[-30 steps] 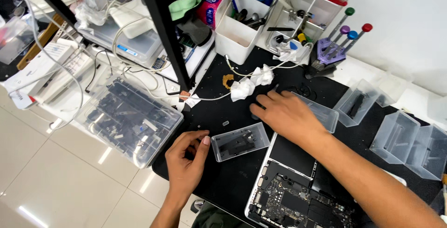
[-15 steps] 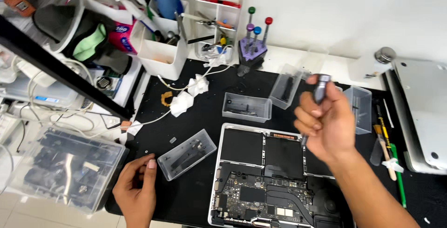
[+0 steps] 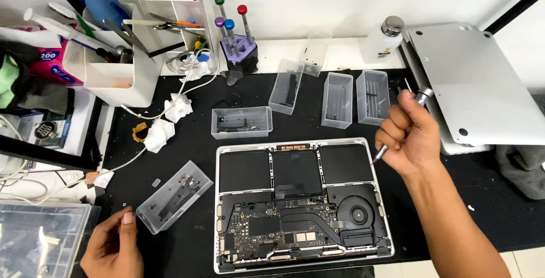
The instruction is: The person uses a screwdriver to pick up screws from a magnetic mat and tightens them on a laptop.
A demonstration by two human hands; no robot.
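Observation:
An opened laptop (image 3: 301, 198) lies bottom side up on the black mat (image 3: 187, 142), showing its black battery cells, circuit board and fan. My right hand (image 3: 409, 136) is shut on a silver precision screwdriver (image 3: 423, 95), held just right of the laptop's upper right corner with the tip pointing down toward it. My left hand (image 3: 113, 247) rests at the mat's lower left edge, fingers loosely curled with nothing in them, next to a small clear plastic tray (image 3: 175, 196) that holds small parts.
Several more clear trays (image 3: 338, 99) stand behind the laptop. A purple stand of screwdrivers (image 3: 241, 51), a white tool caddy (image 3: 116, 76), crumpled tissues (image 3: 170, 122) and a white cable lie at the back left. The laptop's silver bottom cover (image 3: 477, 85) rests at right.
The view has swung right. My right hand lifted from the trays holding the screwdriver and moved toward the laptop's right side. My left hand let go of the small tray and drew back.

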